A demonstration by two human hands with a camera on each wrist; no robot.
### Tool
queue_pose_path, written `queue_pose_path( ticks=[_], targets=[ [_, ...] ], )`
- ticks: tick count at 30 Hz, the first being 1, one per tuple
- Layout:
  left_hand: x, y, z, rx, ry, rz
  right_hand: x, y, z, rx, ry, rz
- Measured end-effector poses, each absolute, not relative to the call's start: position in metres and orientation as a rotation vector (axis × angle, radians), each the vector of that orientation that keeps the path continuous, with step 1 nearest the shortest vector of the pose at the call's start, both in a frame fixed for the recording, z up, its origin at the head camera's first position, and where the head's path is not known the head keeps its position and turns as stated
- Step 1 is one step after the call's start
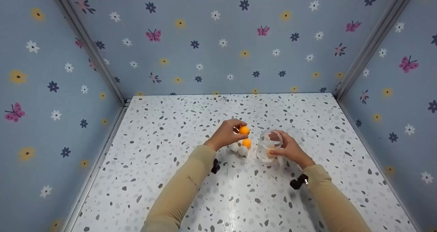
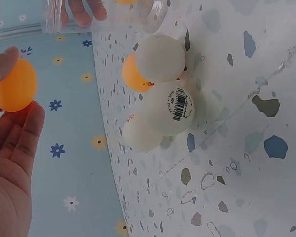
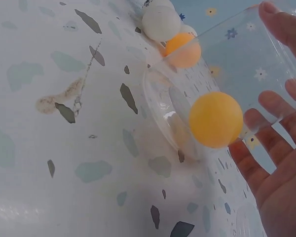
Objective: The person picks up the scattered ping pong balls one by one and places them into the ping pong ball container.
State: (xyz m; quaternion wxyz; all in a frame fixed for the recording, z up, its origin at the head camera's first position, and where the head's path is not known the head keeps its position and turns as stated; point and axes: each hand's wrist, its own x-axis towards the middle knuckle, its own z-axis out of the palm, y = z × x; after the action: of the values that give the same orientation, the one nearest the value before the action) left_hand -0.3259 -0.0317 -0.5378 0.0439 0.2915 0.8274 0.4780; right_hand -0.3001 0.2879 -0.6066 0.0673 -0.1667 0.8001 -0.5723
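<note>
My left hand (image 1: 228, 133) pinches an orange ping-pong ball (image 2: 16, 85) between thumb and fingers, held up off the table. Around a clear, see-through jar (image 1: 264, 155) curl the thumb and fingers of my right hand (image 1: 290, 148). Inside the jar, near its bottom, lies one orange ping-pong ball (image 3: 216, 120). Between the hands, another orange ball (image 1: 246, 143) sits on the table against three white ping-pong balls (image 2: 160, 58). One white ball shows a printed barcode in the left wrist view.
The speckled white tabletop (image 1: 164, 129) is closed in by flowered blue panels at the back (image 1: 218, 61), left and right. Something clear and faint (image 1: 297, 135) lies on the table just beyond my right hand. Dark wrist-camera mounts (image 1: 298, 182) hang at both sleeves.
</note>
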Motion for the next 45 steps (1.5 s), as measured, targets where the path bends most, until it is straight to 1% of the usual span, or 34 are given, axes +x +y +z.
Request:
queue_pose_path(
  ticks=[35,45],
  targets=[
    [-0.323,0.007,-0.534,0.989,2.536,1.466,-0.301,0.289,-0.606,-0.443,2.396,-1.686],
    [-0.32,0.019,-0.533,1.04,2.523,1.428,-0.3,0.289,-0.608,-0.494,2.403,-1.708]
  ],
)
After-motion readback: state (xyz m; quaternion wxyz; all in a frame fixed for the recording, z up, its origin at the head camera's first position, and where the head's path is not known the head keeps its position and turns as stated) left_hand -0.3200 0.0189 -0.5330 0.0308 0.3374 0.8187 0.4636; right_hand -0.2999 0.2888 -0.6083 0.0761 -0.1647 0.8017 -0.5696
